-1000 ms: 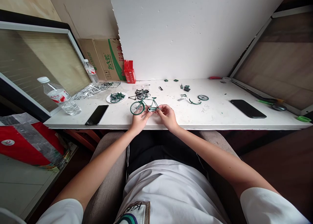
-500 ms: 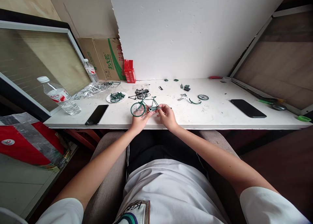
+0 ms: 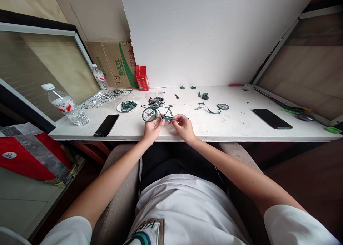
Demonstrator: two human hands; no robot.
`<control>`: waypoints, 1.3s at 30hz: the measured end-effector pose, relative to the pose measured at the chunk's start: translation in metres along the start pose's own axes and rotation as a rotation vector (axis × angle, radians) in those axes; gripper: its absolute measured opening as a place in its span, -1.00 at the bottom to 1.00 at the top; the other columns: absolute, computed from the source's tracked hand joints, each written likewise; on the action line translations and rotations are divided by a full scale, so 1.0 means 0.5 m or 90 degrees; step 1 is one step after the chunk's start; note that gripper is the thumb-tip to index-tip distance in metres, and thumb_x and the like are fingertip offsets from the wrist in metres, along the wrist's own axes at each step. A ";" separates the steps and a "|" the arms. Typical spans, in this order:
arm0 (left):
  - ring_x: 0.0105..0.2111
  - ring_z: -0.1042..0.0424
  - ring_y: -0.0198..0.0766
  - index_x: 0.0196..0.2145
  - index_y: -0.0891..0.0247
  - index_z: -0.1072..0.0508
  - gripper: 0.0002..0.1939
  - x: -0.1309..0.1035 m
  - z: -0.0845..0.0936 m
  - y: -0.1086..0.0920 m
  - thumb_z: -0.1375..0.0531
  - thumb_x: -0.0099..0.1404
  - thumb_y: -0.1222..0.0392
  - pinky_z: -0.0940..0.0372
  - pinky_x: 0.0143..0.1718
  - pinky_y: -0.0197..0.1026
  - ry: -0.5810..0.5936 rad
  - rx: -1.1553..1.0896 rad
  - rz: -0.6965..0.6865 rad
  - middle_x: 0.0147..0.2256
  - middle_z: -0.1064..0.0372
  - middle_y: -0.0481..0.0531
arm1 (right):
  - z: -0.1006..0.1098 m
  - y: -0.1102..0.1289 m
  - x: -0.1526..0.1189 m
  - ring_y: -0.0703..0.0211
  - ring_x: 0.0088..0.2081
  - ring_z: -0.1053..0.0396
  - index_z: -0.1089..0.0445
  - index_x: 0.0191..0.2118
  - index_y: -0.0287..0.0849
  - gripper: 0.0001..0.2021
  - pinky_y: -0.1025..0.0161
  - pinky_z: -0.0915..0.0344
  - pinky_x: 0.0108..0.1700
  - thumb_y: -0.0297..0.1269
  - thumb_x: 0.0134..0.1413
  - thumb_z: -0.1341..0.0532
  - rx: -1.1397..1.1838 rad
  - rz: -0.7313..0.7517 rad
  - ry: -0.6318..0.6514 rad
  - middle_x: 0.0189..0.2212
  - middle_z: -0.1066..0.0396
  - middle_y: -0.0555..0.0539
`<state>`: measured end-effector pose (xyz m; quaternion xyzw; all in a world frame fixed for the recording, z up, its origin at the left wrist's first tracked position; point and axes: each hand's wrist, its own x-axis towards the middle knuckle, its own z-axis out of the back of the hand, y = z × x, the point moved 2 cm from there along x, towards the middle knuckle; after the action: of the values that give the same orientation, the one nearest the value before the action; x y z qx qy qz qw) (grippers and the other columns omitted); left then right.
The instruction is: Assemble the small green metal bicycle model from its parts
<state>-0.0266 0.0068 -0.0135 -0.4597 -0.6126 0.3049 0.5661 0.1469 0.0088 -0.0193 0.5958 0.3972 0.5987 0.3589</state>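
Note:
A small green model bicycle (image 3: pixel 167 115) is held upright over the table's front edge, its one fitted wheel (image 3: pixel 149 114) at the left end. My left hand (image 3: pixel 153 130) pinches the lower frame near the pedals. At the rear end of the frame, the fingers of my right hand (image 3: pixel 184 127) are closed on it. No wheel shows at that rear end. A loose wheel (image 3: pixel 223 106) and a curved green part (image 3: pixel 213 111) lie to the right. Behind the bicycle is a pile of dark parts (image 3: pixel 156 101).
Left on the white table (image 3: pixel 235 127) are a plate of green parts (image 3: pixel 128 111), a phone (image 3: pixel 106 125), a water bottle (image 3: pixel 66 105) and bagged frames. A black phone (image 3: pixel 272 119) lies right. A red box (image 3: pixel 142 79) stands at the back.
The bicycle has tilted slightly, its front wheel moving up and to the left and its rear end lowering. Both hands keep their hold on it.

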 end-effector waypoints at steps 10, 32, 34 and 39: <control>-0.08 -0.64 -0.01 0.02 0.30 -0.47 -0.45 0.012 0.009 0.010 -0.44 0.27 -0.13 -0.49 0.10 0.05 0.005 -0.017 0.014 0.00 -0.58 0.29 | -0.011 0.024 -0.015 0.09 -0.12 -0.44 -0.33 -0.10 -0.03 -0.58 0.16 -0.42 -0.13 0.06 0.12 -0.46 0.017 0.040 0.060 -0.14 -0.41 -0.08; -0.17 -0.66 -0.03 0.05 0.27 -0.47 -0.41 0.014 0.013 0.009 -0.43 0.27 -0.19 -0.48 -0.01 -0.01 0.062 0.005 0.060 -0.03 -0.59 0.26 | 0.000 0.035 0.007 0.06 -0.14 -0.47 -0.52 -0.20 -0.08 -0.53 0.16 -0.49 -0.15 0.26 0.08 -0.42 0.137 -0.124 0.081 -0.13 -0.50 -0.07; -0.15 -0.64 -0.03 0.05 0.29 -0.49 -0.41 0.014 0.016 0.010 -0.43 0.27 -0.19 -0.48 -0.04 -0.02 0.054 0.018 0.058 -0.03 -0.59 0.28 | 0.003 0.028 0.009 0.06 -0.13 -0.48 -0.51 -0.24 -0.08 -0.51 0.16 -0.50 -0.14 0.29 0.09 -0.40 0.119 -0.117 0.082 -0.13 -0.52 -0.08; -0.10 -0.60 -0.04 0.09 0.30 -0.54 -0.38 0.015 0.021 0.012 -0.41 0.28 -0.23 -0.49 -0.04 -0.03 0.053 0.041 0.055 0.02 -0.59 0.30 | 0.007 0.020 0.010 0.17 -0.24 -0.45 -0.56 -0.19 -0.07 -0.55 0.21 -0.47 -0.15 0.25 0.14 -0.39 0.093 -0.099 0.083 -0.15 -0.55 -0.05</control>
<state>-0.0350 0.0175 -0.0175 -0.4794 -0.5579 0.3296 0.5919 0.1508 0.0092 -0.0083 0.5478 0.5070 0.5760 0.3332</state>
